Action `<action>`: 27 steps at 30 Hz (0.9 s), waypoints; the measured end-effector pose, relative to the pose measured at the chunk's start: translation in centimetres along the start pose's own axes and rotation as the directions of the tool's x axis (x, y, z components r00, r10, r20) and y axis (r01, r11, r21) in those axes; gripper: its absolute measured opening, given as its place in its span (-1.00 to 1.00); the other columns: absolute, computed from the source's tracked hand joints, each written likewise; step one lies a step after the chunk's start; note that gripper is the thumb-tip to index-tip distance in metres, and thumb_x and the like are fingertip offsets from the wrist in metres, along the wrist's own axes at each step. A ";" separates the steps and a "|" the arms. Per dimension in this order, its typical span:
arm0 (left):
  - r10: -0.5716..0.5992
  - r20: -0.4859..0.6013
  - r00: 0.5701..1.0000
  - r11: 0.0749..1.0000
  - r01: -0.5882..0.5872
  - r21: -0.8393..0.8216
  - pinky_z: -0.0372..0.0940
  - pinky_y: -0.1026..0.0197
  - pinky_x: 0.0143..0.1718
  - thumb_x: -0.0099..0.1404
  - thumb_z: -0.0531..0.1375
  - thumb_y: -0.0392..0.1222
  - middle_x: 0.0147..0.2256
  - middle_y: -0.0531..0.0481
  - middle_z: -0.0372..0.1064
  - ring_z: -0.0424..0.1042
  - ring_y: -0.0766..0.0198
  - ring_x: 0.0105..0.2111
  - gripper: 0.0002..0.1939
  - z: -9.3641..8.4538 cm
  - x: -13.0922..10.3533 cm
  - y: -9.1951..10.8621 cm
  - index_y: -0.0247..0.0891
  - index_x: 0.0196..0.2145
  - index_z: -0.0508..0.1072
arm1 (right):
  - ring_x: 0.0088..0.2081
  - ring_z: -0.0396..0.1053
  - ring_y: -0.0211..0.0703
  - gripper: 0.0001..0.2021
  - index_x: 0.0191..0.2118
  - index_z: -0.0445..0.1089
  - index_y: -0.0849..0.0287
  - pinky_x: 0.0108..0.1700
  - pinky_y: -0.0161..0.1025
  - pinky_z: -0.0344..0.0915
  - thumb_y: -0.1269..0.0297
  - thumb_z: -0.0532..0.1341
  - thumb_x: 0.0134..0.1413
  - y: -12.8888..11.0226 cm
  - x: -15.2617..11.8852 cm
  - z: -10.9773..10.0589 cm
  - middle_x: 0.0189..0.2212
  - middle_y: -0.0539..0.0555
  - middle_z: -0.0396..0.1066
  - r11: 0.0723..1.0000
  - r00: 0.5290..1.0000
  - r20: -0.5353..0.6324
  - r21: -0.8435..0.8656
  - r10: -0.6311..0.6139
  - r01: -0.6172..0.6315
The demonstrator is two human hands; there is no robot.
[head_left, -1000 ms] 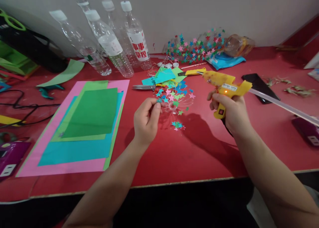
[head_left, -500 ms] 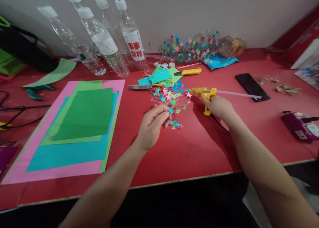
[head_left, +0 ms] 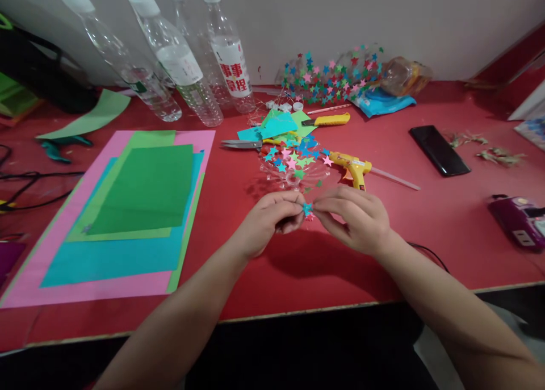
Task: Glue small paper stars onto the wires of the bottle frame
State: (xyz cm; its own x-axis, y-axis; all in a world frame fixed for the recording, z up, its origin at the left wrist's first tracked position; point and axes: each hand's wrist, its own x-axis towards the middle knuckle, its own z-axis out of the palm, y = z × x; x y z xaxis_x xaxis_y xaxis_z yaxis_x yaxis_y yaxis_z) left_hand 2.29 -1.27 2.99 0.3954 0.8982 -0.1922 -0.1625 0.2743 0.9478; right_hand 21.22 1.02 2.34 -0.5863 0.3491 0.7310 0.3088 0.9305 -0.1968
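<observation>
My left hand [head_left: 272, 217] pinches a small blue paper star [head_left: 307, 209] between thumb and finger. From the right, the fingertips of my right hand [head_left: 355, 217] close on the same star. Just beyond my hands, a clear plastic piece [head_left: 293, 178] lies with several blue, pink and green stars around and on it. A yellow glue gun [head_left: 353, 166] rests on the red table, its clear glue stick [head_left: 395, 179] sticking out behind. A pink star [head_left: 310, 216] shows below the blue one.
Coloured paper sheets [head_left: 145, 191] lie at the left, with clear bottles [head_left: 179, 66] behind. Scissors [head_left: 242, 144], a yellow cutter [head_left: 332, 120] and a star-covered plastic piece [head_left: 332, 80] are farther back. A phone [head_left: 440, 150] and purple socket block [head_left: 517, 219] sit at the right.
My right hand has let go of the glue gun and moved left to the blue star. The gun now lies on the table. My left hand has shifted slightly right with the star.
</observation>
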 end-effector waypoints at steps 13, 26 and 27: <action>0.494 -0.260 0.830 0.584 -0.095 0.806 0.02 0.33 -0.55 0.20 0.17 -0.28 -0.64 0.22 0.08 0.07 0.44 -0.64 -0.84 -0.7 -0.8 0.8 -0.22 -0.24 0.48 | -0.50 0.29 -0.27 -0.89 -0.29 0.42 0.15 -0.45 -0.29 0.25 0.48 0.18 0.14 0.2 0.2 -0.5 -0.52 -0.01 0.39 0.987 1.000 -0.013 -0.157 0.026 -0.028; 0.570 -0.135 0.811 0.339 -0.082 0.937 0.07 0.32 -0.52 0.27 0.19 -0.21 -0.64 0.18 0.18 0.16 0.41 -0.63 -0.88 -1.0 0.3 -1.1 -0.22 -0.26 0.51 | -0.45 0.34 -0.26 -0.90 -0.32 0.41 0.17 -0.40 -0.29 0.27 0.47 0.17 0.16 0.5 0.2 1.2 -0.48 0.02 0.43 0.990 0.998 0.023 -0.131 0.062 -0.059; 0.578 -0.126 0.806 0.334 -0.093 0.938 0.08 0.32 -0.51 0.26 0.19 -0.22 -0.63 0.16 0.23 0.19 0.41 -0.62 -0.89 -1.0 0.3 -1.2 -0.22 -0.27 0.51 | -0.44 0.34 -0.26 -0.90 -0.31 0.40 0.16 -0.40 -0.29 0.28 0.47 0.17 0.17 0.5 0.2 1.2 -0.48 0.02 0.43 0.990 0.997 0.021 -0.120 0.074 -0.071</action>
State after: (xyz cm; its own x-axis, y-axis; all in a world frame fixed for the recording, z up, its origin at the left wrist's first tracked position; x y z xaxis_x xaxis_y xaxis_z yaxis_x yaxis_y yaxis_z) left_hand 1.72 -0.94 1.58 0.1108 0.9258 0.3613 0.7568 -0.3143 0.5732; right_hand 20.36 1.74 1.59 -0.5773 0.4194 0.7006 0.4370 0.8835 -0.1688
